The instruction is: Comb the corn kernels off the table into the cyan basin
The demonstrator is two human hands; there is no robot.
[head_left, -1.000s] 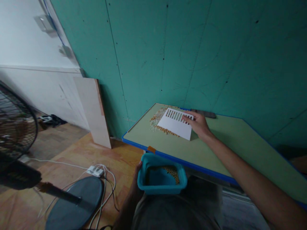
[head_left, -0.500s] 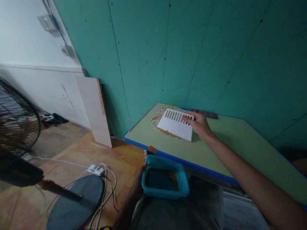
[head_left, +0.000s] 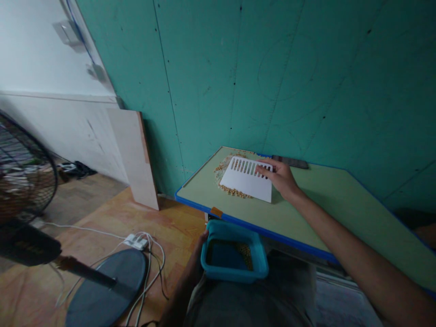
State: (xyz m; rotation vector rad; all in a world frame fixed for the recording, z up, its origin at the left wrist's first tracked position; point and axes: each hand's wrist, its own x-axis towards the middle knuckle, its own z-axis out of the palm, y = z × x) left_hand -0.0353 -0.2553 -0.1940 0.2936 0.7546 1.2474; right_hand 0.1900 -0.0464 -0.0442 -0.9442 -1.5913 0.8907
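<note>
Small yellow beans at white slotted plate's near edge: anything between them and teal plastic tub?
No loose object visible. Between the small yellow beans and teal plastic tub lie pale green tabletop and blue edging, with an orange patch toward the left.

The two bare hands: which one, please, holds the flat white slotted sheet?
The right hand, over the pale-green table; the left hand holds the turquoise plastic tub.
</note>
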